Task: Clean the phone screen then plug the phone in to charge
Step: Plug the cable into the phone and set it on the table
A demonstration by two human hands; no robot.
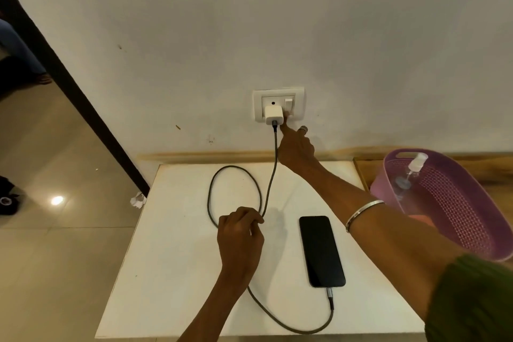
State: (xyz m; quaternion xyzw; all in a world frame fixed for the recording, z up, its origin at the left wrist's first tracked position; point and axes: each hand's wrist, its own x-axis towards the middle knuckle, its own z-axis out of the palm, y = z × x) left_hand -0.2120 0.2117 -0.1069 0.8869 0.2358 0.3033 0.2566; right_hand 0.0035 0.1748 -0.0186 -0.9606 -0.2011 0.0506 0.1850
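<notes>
A black phone (321, 251) lies face up on the white table (177, 272), its screen dark. A grey cable (236, 172) is plugged into its near end, loops over the table and runs up to a white charger (273, 115) seated in the wall socket plate (278, 91). My right hand (295, 147) reaches up to the wall, index finger on the white switch (288, 105) beside the charger, other fingers curled. My left hand (240, 233) rests on the table left of the phone, fingers closed loosely around the cable where the loop crosses.
A purple plastic basket (455, 219) stands at the right, partly off the table, with a clear spray bottle (410, 172) inside. A wooden ledge (211, 157) runs along the wall behind the table. Tiled floor and a dark door frame (69, 89) lie to the left.
</notes>
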